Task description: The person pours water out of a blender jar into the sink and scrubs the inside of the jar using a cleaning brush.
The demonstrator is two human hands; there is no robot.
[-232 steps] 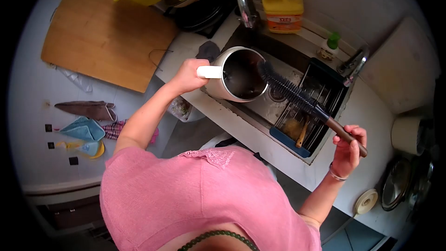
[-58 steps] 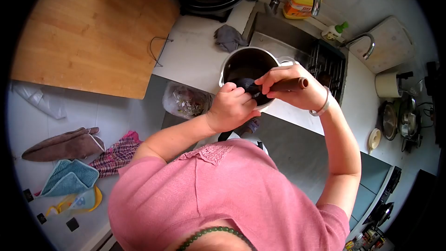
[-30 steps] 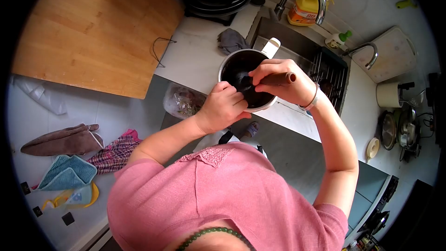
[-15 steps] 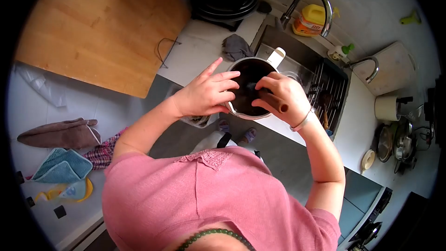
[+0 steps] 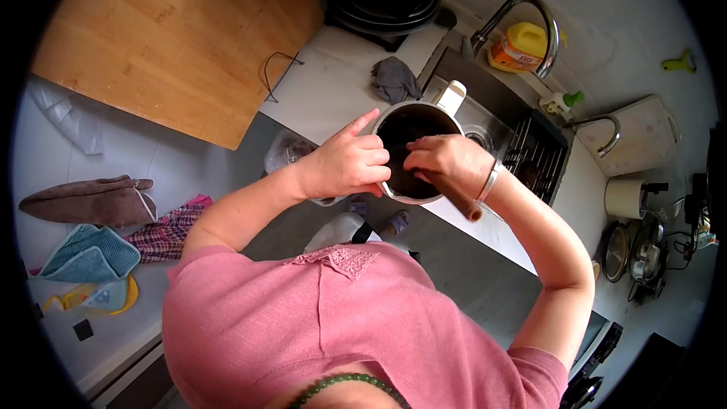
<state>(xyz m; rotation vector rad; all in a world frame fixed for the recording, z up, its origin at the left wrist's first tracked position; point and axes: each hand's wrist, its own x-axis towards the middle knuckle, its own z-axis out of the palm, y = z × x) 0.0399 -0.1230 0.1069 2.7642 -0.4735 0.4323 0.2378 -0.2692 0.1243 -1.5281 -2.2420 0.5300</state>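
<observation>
A pot (image 5: pixel 400 123) with a dark inside and a white handle (image 5: pixel 452 97) is tilted toward me at the counter's edge beside the sink. My left hand (image 5: pixel 344 159) grips its left rim, fingers curled over the edge and the index finger stretched out. Reaching over the right rim, my right hand (image 5: pixel 453 160) is closed around a tool with a round brown wooden handle (image 5: pixel 459 201). The handle's end points out toward me. Whatever is at the tool's other end lies hidden inside the pot.
A grey cloth (image 5: pixel 395 79) lies on the counter behind the pot. The sink (image 5: pixel 485 98) holds a black rack (image 5: pixel 530 151), with a curved faucet (image 5: pixel 547 30) and yellow bottle (image 5: pixel 522 47) behind. A large wooden board (image 5: pixel 174 45) is at upper left. Pans (image 5: pixel 644 250) stand at right.
My right hand has moved slightly down, and the brown handle now points further toward me. The fingers of my left hand have curled in more around the rim.
</observation>
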